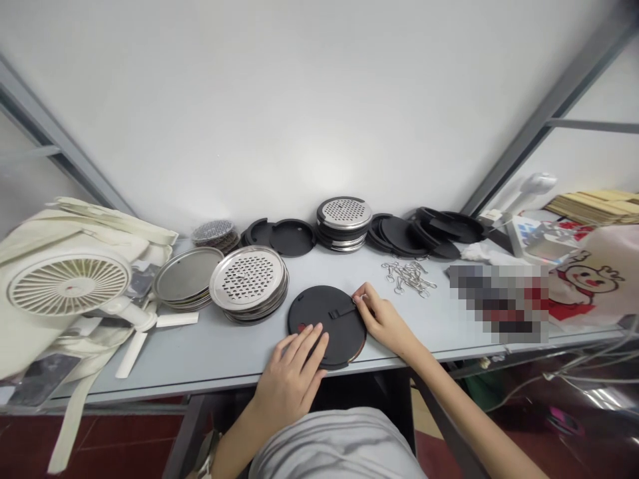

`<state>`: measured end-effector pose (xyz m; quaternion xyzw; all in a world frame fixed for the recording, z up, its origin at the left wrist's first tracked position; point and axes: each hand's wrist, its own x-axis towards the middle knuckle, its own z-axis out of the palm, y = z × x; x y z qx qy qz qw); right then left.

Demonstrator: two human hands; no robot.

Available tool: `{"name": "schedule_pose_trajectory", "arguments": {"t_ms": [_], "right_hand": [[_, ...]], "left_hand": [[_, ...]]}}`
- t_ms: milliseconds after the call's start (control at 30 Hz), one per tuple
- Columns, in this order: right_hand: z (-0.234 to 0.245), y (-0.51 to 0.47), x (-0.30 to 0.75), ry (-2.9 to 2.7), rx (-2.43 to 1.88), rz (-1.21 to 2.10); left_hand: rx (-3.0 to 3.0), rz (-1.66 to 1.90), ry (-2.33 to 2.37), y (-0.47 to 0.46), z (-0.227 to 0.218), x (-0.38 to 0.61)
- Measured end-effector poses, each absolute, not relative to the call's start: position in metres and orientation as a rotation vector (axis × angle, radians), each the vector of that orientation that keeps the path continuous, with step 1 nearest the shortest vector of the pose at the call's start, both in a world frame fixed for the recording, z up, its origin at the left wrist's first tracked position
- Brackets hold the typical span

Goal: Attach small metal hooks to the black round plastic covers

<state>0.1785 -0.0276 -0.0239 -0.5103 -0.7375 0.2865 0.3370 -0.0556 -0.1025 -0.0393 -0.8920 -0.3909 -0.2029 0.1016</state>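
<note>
While your left hand (292,379) lies flat and open on the near left part of the black round plastic disc (332,322), your right hand (382,319) pinches its far right rim with thumb and fingertips. That disc lies at the very near edge of the grey table (210,352), so a sideways tug with the palm eased could, I judge, slide it off. Further back, the pile of small metal hooks (409,276) and the stack of perforated steel discs (248,279) sit close enough for a sweeping wrist to scatter.

Black disc (327,324); perforated silver plates (248,277); grey table (210,349).
</note>
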Motion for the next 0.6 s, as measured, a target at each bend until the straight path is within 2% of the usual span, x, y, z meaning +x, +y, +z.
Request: {"name": "schedule_pose_trajectory", "arguments": {"t_ms": [600], "right_hand": [[-0.0223,-0.0246,0.1789,-1.932,-1.337,0.755]], "left_hand": [[-2.605,-0.568,-1.148,-0.1021,-0.042,-0.0555]]}}
